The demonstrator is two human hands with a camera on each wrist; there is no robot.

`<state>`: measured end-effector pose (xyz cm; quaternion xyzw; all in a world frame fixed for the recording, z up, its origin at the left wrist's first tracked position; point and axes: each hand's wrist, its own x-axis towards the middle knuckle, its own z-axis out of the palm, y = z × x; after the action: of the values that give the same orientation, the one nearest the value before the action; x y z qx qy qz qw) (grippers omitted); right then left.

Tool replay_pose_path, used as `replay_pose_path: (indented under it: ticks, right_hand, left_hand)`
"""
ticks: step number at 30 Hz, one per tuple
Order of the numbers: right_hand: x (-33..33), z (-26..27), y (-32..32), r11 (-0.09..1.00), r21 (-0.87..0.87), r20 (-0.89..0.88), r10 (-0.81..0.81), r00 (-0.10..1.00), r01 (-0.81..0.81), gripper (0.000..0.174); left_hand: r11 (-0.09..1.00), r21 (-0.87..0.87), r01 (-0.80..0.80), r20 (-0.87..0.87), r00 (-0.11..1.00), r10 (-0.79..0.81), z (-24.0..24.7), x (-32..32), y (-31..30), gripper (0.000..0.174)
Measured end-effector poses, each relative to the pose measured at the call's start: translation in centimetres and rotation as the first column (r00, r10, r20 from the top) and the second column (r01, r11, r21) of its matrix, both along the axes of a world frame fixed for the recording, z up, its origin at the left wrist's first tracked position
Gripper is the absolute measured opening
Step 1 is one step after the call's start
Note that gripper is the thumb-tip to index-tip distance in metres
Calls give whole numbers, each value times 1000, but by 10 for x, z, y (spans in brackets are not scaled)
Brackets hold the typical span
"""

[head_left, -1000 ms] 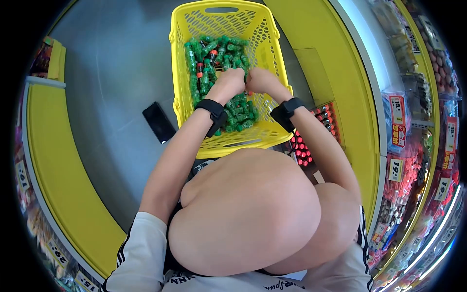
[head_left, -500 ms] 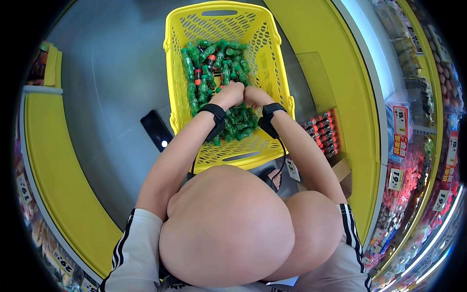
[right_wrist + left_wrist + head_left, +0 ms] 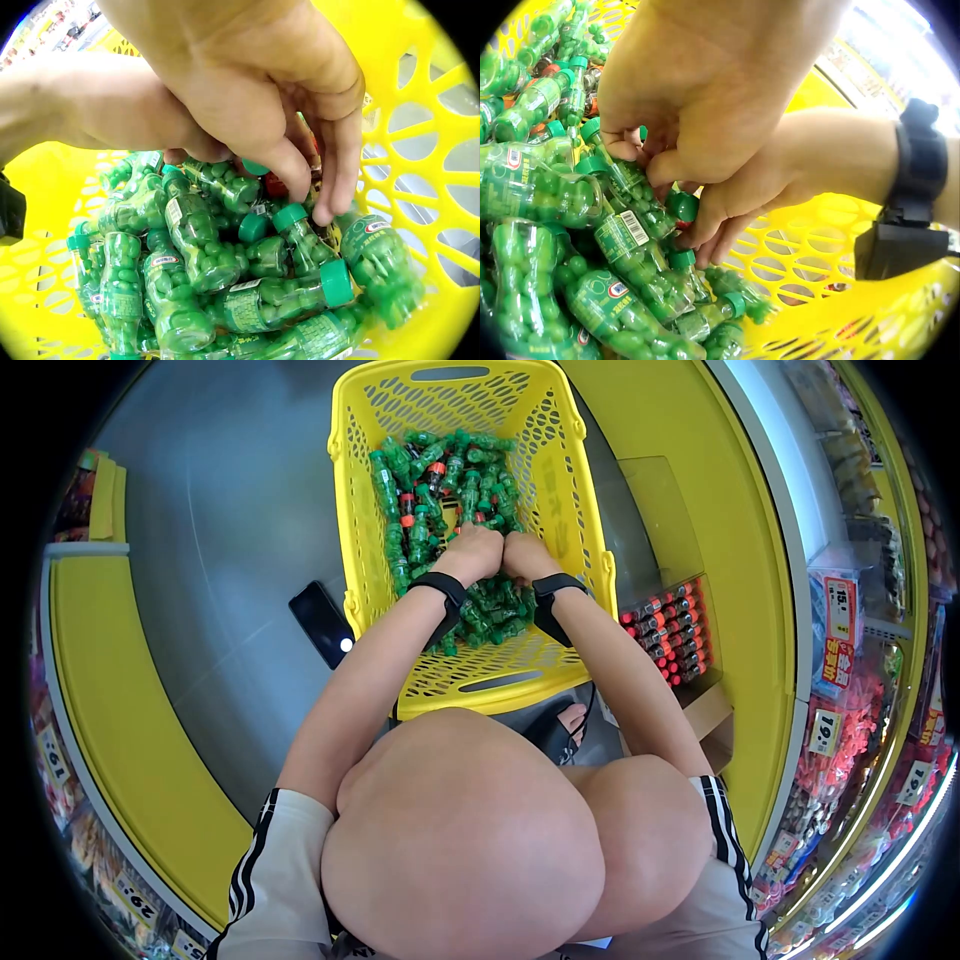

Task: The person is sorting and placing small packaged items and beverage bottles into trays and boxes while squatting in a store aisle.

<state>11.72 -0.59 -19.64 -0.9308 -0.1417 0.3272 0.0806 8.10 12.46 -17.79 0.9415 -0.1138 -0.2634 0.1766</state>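
Head cam rn: big yellow basket (image 3: 350,490) on the floor, w/ a heap of small green bottles (image 3: 385,485) in it. L hand (image 3: 472,552) and R hand (image 3: 528,554) are both down in the basket near the middle of the heap, v close side by side, black wristbands (image 3: 557,592) on both wrists. A couple of dark bottles w/ red caps (image 3: 437,475) sit in the heap, approx 10 to 11 o'clock from the hands. Phone (image 3: 318,622) on the floor at 8 o'clock from the basket, tray of red-capped bottles (image 3: 672,625) at 4 o'clock, cardboard box (image 3: 712,715) just below that. L wrist cam: L hand fills 12 o'clock, fingers bent in twd the thumb over the bottles; can't tell if they've got hold of one tbh. R hand comes in from 3 o'clock w/ its thumb right by a green cap (image 3: 682,206). A bottle w/ a barcode (image 3: 630,229) faces up at 8 o'clock, basket wall at 4 to 5. R wrist cam: R hand at 12 o'clock, thumb and fingers pointing down into the heap w/ a bit of a gap between; can't tell what's held, if anything, bc the tips are partly hidden. L forearm enters from 9 o'clock. One bottle lies on its side (image 3: 277,301) at 5 o'clock, its cap twd 4.
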Motion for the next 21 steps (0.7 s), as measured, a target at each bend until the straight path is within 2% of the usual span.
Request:
replay_pose_path:
  ticks: [3, 5, 8, 12, 15, 17, 18, 20, 21]
  right_hand:
    - [0, -10, -2, 999, -26, 51, 47, 998, -46, 19]
    - [-1, -14, -3, 992, -59, 205, 121, 971, -111, 23]
    - [-5, -8, -2, 995, -36, 290, 104, 951, -98, 25]
    - [-2, 18, 4, 982, -71, 252, 186, 950, -174, 23]
    - [0, 39, 4, 961, -139, 219, 267, 938, -241, 31]
    - [-1, 53, 3, 936, -140, 277, 349, 895, -322, 29]
    - [-5, 71, 6, 936, -141, 277, 349, 895, -322, 29]
    - [-17, 108, 10, 972, -76, 310, 234, 921, -222, 26]
    - [-16, 112, 8, 971, -35, 354, 233, 906, -236, 24]
  left_hand:
    - [1000, -13, -26, 22, 999, 26, -6, 2, 1, 24]
    - [1000, -21, 14, 5, 1000, -13, -8, 6, 4, 24]
    - [999, -3, -36, -50, 998, 35, -14, 13, 5, 24]
    - [1000, 3, -10, -80, 997, 10, -21, 20, 8, 25]
    - [991, -93, -95, -83, 993, 87, -38, 18, 11, 26]
    - [917, -274, -289, -93, 957, 274, -30, 15, 14, 30]
    - [917, -274, -289, -93, 957, 274, -24, 14, 17, 30]
    - [913, -360, -191, -60, 982, 181, -9, 14, 20, 32]
    - [944, -308, -117, -107, 990, 88, -3, 19, 22, 37]
